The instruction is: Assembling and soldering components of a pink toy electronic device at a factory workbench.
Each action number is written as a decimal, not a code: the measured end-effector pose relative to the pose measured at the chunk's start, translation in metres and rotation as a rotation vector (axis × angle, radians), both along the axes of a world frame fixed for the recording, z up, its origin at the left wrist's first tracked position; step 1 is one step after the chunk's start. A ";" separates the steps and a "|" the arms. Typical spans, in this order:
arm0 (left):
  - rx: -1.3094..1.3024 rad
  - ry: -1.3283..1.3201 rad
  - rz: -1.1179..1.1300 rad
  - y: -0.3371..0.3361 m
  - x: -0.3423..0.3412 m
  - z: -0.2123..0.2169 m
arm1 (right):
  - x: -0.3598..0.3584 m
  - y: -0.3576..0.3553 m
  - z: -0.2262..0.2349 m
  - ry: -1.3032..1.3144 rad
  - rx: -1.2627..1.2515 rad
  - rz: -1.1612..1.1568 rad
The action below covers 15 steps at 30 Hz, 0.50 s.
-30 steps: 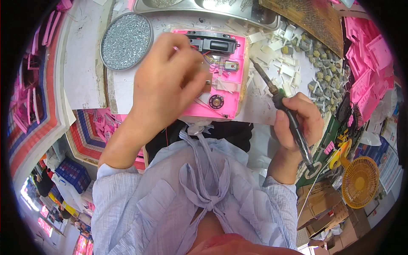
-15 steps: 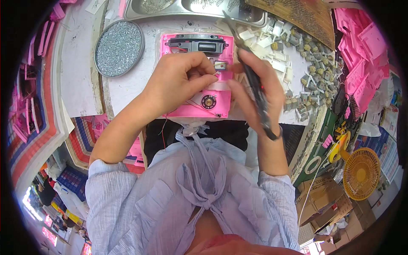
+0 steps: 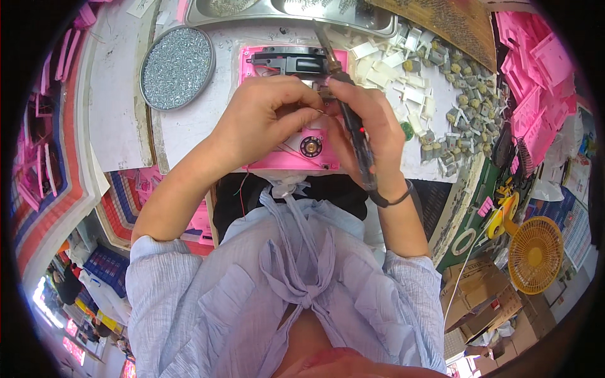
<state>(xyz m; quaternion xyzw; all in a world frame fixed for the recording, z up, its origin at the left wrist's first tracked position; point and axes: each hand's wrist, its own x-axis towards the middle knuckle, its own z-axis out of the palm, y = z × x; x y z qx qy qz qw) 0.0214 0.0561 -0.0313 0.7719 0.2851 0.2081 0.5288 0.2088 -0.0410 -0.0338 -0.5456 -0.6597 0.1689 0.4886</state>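
A pink plastic casing (image 3: 294,160) lies on the white table in front of me, with a black part (image 3: 291,61) across its far end and a small round black component (image 3: 311,147) near its close end. Over the middle of the casing, my left hand (image 3: 268,112) pinches a thin wire between thumb and index finger. My right hand (image 3: 377,123) grips a soldering iron (image 3: 357,129) with a small red light, its metal tip pointing up and away. The fingertips of both hands nearly meet at the wire. What lies beneath them on the casing is hidden.
A round dish of small screws (image 3: 177,68) stands at the left, a metal tray (image 3: 290,11) at the far edge. White plastic pieces (image 3: 378,74) and grey motor-like parts (image 3: 469,104) are heaped to the right. Pink pieces (image 3: 535,75) and a yellow fan (image 3: 535,255) are farther right.
My right hand has moved left, towards my left hand, and the soldering iron has swung left with it. My left hand has stayed nearly in place, still pinching the wire.
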 end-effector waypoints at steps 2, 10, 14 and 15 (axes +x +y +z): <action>0.177 -0.017 -0.111 0.003 -0.002 -0.005 | 0.012 -0.011 0.009 0.004 0.027 -0.018; 0.420 0.071 -0.222 -0.002 -0.006 -0.002 | 0.051 -0.063 0.025 0.293 -0.152 0.189; 0.458 0.079 -0.226 -0.003 -0.006 -0.002 | 0.044 -0.060 0.020 0.192 -0.119 0.224; 0.466 0.076 -0.223 -0.003 -0.006 -0.002 | 0.042 -0.059 0.020 0.191 -0.116 0.223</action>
